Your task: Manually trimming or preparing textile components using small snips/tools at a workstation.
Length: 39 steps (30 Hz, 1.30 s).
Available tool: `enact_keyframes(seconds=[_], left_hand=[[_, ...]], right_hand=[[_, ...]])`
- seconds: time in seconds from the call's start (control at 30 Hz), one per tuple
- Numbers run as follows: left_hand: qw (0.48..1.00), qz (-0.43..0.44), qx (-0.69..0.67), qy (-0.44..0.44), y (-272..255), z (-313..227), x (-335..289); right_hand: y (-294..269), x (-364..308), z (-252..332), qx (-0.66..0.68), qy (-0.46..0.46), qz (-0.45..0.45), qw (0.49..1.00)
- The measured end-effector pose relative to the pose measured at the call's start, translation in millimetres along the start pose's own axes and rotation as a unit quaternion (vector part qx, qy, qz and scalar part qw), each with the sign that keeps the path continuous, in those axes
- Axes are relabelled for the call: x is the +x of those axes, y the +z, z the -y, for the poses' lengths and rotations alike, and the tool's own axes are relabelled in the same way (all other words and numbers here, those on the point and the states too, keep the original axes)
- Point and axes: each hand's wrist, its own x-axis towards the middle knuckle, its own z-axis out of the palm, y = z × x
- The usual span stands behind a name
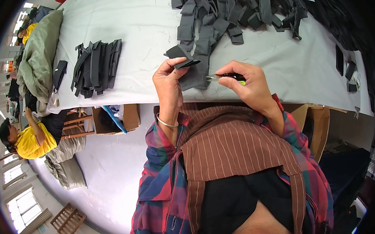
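Above the near edge of the table, my left hand (167, 81) pinches a dark grey fabric piece (178, 53) between thumb and fingers, and the piece stands folded over the fingertips. My right hand (251, 85) is closed around small thread snips (233, 76) with a black body and bright metal tips. The tips point left, toward the fabric below my left hand, and a narrow gap shows between them. Joined dark grey fabric strips (205, 45) run from my left hand up to a tangled heap of the same strips (241, 6) at the far side.
On the pale cloth-covered table (139, 30) a bundle of cut dark strips (96, 67) lies at the left. Small black items (350, 70) rest at the right edge. A cardboard box (131, 117) stands below the table. A person in yellow (36, 141) is at the left.
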Motion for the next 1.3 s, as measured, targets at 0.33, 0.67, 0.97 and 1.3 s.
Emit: enact_keyframes(seconds=[0.33, 0.67, 0.97, 1.3], left_hand=[[1.000, 0.011, -0.021, 0.000, 0.7, 0.1, -1.3], [0.999, 0.016, -0.029, -0.005, -0.3, 2.6, -1.7], [0.999, 0.012, -0.031, -0.009, 0.2, 2.6, -1.5], [0.999, 0.022, -0.004, 0.030, 10.6, 0.0, -7.3]], right_hand=[[4.9, 0.1, -9.0, 0.028, 0.032, 0.020, 0.999], [19.3, -0.9, -14.3, 0.143, 0.024, -0.028, 0.989], [8.3, 2.2, -5.2, -0.147, -0.116, -0.019, 0.982], [16.9, 7.8, 4.2, -0.145, -0.151, 0.000, 0.978]])
